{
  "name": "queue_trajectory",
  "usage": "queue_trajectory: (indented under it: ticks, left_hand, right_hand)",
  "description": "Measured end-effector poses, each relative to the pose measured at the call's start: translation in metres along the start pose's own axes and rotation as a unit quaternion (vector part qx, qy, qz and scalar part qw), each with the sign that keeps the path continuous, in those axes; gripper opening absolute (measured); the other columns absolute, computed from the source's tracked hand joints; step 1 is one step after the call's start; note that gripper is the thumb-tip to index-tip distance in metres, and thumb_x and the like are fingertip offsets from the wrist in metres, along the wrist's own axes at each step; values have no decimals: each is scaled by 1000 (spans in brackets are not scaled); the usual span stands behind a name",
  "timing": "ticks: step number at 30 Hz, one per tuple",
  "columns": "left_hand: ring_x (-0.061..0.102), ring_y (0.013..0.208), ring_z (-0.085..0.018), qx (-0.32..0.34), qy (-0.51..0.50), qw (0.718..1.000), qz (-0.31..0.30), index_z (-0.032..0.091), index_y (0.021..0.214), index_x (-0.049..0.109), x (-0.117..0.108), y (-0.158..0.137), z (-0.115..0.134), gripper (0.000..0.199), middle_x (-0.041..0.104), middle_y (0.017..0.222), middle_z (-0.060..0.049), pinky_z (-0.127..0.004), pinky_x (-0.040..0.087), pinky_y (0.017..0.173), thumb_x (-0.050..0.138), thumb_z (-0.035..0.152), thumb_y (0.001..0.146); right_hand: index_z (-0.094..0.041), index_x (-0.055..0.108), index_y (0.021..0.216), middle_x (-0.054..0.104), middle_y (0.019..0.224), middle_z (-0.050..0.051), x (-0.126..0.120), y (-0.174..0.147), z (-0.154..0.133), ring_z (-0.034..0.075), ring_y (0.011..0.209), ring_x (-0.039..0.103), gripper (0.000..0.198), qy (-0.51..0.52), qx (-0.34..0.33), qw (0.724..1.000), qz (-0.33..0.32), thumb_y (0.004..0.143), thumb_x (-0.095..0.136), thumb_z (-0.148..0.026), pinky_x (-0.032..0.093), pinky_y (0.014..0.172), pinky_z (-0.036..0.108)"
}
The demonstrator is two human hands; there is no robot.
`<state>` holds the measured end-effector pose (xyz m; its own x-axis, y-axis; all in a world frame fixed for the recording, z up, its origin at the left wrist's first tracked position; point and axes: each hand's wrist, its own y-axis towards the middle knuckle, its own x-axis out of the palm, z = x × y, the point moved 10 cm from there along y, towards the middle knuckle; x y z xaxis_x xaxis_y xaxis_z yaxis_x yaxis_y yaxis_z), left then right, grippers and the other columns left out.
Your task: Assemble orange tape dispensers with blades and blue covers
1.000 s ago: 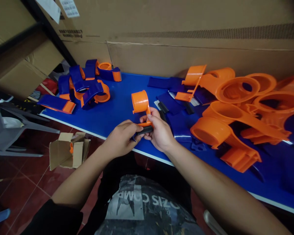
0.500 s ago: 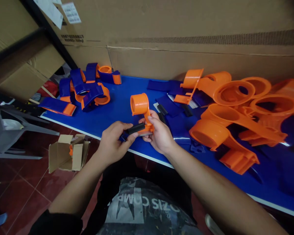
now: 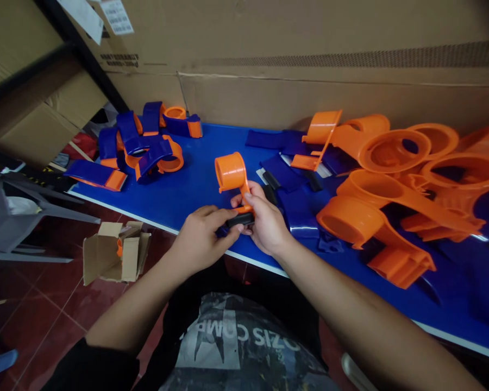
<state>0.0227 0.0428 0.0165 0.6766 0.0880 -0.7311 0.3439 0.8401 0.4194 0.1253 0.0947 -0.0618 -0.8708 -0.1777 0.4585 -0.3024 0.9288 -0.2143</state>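
Note:
An orange plastic tape dispenser frame (image 3: 231, 172) is held upright by my right hand (image 3: 268, 221), its round hub toward the back of the table. My left hand (image 3: 204, 233) pinches a black strip piece (image 3: 241, 219) between thumb and fingers. The strip lies against the lower end of the orange frame, near my right fingertips. Part of a dark blue piece shows under my left fingers; most of it is hidden. Just beyond my right hand lie flat blue pieces (image 3: 285, 174) with black and whitish edges.
Orange dispenser frames (image 3: 385, 187) are heaped at the right of the blue table (image 3: 204, 163). Several blue-and-orange dispensers (image 3: 146, 149) sit at the back left. A cardboard wall (image 3: 309, 49) runs behind. An open carton (image 3: 114, 252) and a grey plastic stool (image 3: 20, 222) stand on the floor.
My left hand has brought the black strip rightward, from beside the orange frame's lower end to up against it. The right hand keeps its hold, and the view has shifted slightly.

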Motion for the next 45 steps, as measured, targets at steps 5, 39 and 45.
queue_trajectory:
  ticks: [5, 39, 45]
  left_hand:
    - [71, 83, -19, 31, 24, 998, -44, 21, 122, 76, 1, 6, 10, 25, 77, 95, -6, -35, 60, 77, 67, 27, 100]
    - [67, 79, -20, 124, 125, 984, 24, 14, 121, 76, -2, 0, 6, 35, 73, 87, -9, -35, 58, 75, 72, 41, 100]
    - [64, 72, -21, 141, 163, 973, 88, 12, 115, 74, 8, -2, 12, 28, 72, 81, -8, -36, 57, 73, 70, 35, 100]
  right_hand:
    - [-33, 52, 119, 57, 91, -4, 0, -1, 0, 9, 52, 43, 29, 5, 6, 1000, -1, 95, 57, -49, 25, 39, 19]
    - [-31, 54, 121, 56, 89, -4, 3, -2, -1, 9, 53, 42, 38, 32, 27, 999, -22, 85, 66, -40, 22, 39, 19]
    - [-32, 54, 127, 55, 86, -5, -2, -1, -1, 8, 53, 42, 46, 10, 28, 999, 13, 83, 68, -34, 23, 39, 18]
